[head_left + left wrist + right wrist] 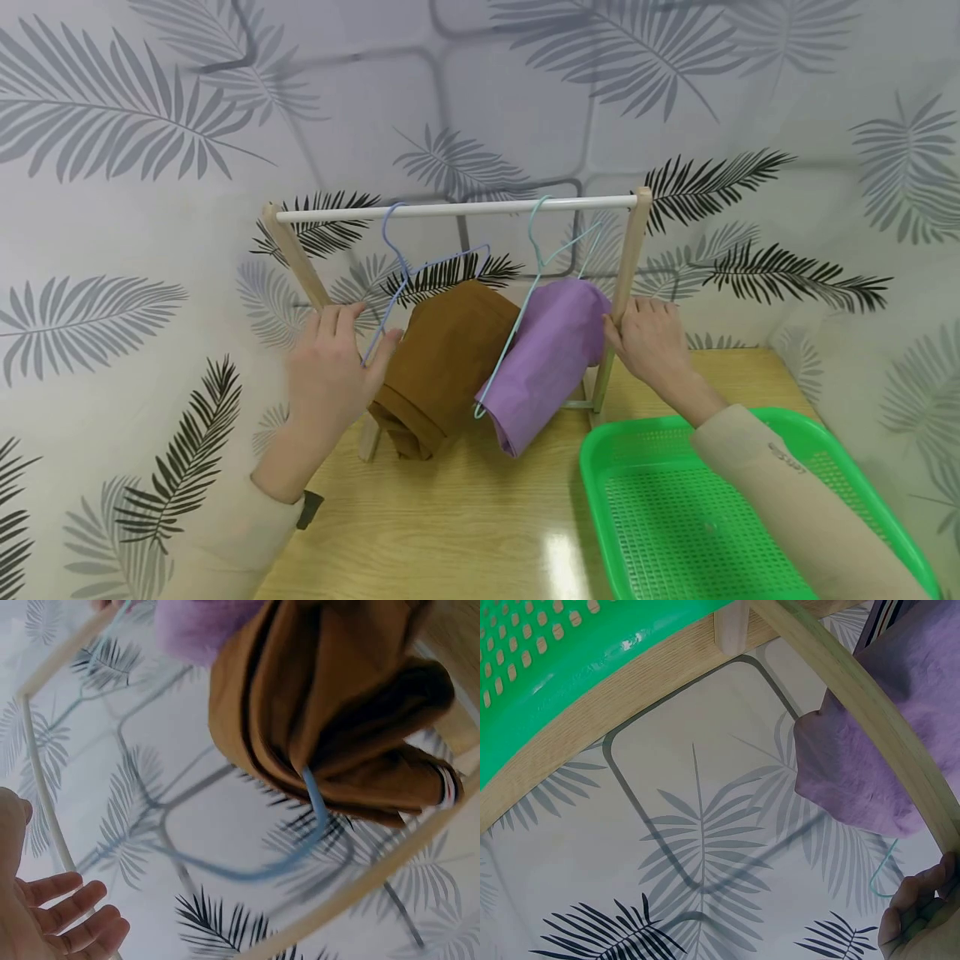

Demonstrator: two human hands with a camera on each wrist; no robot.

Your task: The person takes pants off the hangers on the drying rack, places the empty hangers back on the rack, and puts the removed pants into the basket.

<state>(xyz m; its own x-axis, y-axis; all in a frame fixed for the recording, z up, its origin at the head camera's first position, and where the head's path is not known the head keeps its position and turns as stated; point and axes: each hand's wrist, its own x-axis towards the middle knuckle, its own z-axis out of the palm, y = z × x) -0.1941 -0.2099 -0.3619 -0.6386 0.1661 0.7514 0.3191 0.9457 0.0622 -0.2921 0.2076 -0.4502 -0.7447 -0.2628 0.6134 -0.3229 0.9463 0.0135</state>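
A small clothes rack with a white rail [465,208] and wooden posts stands on the table. From the rail hang a blue hanger [395,233] with folded brown trousers-like cloth [450,358] and a mint hanger [534,242] with a folded purple cloth [551,350]. My left hand [333,362] is raised beside the rack's left post, and in the left wrist view its fingers [75,915] are spread loosely with nothing in them. With my right hand [652,337] I grip the right wooden post [870,712], close beside the purple cloth.
A green perforated basket [607,500] stands at the right front of the wooden table [450,533], under my right forearm. Behind the rack rises a wall [360,108] covered in leaf-patterned paper, and it continues along the right side.
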